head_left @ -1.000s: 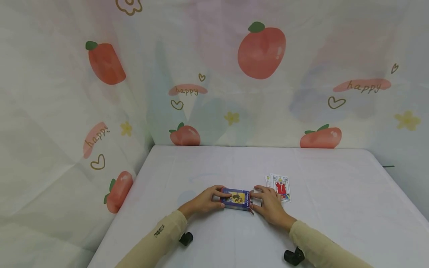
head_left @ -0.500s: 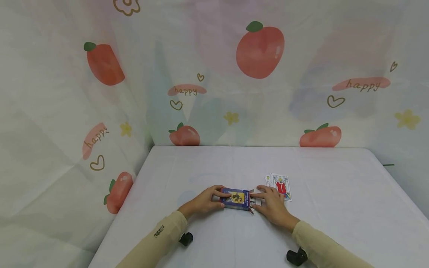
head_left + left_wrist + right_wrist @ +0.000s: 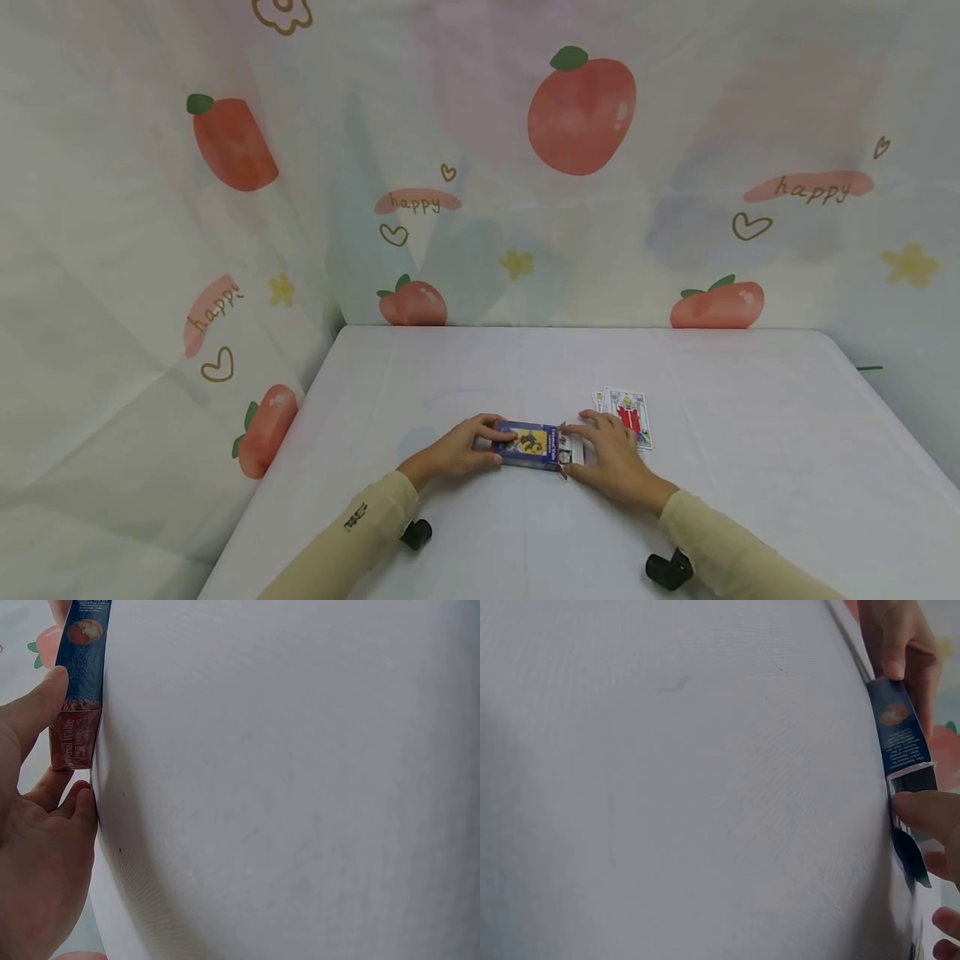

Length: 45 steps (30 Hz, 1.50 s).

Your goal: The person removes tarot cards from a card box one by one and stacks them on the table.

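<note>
A blue tarot card box (image 3: 529, 443) with a yellow picture lies on the white table, its right end open. My left hand (image 3: 457, 448) grips the left end; in the left wrist view its thumb (image 3: 54, 686) lies along the box's side. White-faced cards (image 3: 576, 451) stick partly out of the open end. Around them, my right hand (image 3: 615, 458) holds thumb and forefinger at their two edges. In the right wrist view, the thumb (image 3: 922, 810) lies by the opening, near a loose dark flap (image 3: 910, 857). Several fingers partly hide the opening.
Behind the right hand lie a few loose cards (image 3: 632, 417), the top one showing a red-robed figure. White cloth covers the table (image 3: 750, 433). Black wrist devices (image 3: 669, 569) sit below both sleeves. A fruit-patterned curtain (image 3: 480, 167) stands behind the table.
My right hand has shifted slightly right, and more of the white cards shows outside the box's open end. The left hand and the box have stayed in place.
</note>
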Each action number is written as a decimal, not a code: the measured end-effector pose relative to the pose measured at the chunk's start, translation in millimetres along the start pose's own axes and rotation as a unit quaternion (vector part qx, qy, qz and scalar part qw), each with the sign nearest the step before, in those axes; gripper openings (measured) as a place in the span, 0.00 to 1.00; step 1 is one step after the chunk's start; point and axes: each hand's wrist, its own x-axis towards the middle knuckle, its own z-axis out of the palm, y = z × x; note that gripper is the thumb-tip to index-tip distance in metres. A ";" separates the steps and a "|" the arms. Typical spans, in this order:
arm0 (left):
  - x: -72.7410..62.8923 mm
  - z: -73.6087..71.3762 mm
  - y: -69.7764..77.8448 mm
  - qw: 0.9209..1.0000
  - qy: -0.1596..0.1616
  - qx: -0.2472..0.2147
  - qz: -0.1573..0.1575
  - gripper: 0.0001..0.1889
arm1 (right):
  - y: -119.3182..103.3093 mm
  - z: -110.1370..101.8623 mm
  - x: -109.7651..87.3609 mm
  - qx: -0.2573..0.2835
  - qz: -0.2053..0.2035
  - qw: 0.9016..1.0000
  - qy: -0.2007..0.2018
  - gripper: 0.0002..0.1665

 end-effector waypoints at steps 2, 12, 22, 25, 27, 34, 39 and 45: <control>-0.2 -0.8 1.2 1.000 0.001 0.001 0.000 0.23 | 1.0 -1.3 0.7 -0.005 -0.003 1.000 -0.005 0.36; 1.5 -1.9 2.0 1.000 0.002 -0.002 -0.009 0.23 | -0.4 -5.1 3.9 -0.013 -0.021 1.000 -0.018 0.37; 3.9 -0.5 -2.5 1.000 -0.002 0.000 -0.002 0.23 | 1.7 -6.4 5.1 -0.032 -0.037 0.999 -0.018 0.35; 4.4 0.5 -4.6 1.000 -0.002 0.002 -0.004 0.23 | 2.9 -7.4 4.7 -0.034 -0.039 0.998 -0.019 0.34; 4.5 1.0 -5.6 1.000 0.000 0.002 -0.004 0.23 | 3.4 -8.2 4.5 -0.037 -0.042 0.998 -0.018 0.34; 4.3 2.3 -5.8 1.000 0.002 0.002 -0.005 0.23 | 3.7 -12.2 3.1 -0.043 -0.050 0.998 -0.016 0.33; 3.1 2.2 -4.7 1.000 0.005 0.008 -0.005 0.23 | 4.0 -14.5 1.5 -0.049 -0.060 0.997 -0.011 0.33; 3.4 2.7 -4.1 1.000 0.007 0.008 -0.011 0.23 | 4.3 -17.3 -0.3 -0.051 -0.066 0.996 -0.008 0.33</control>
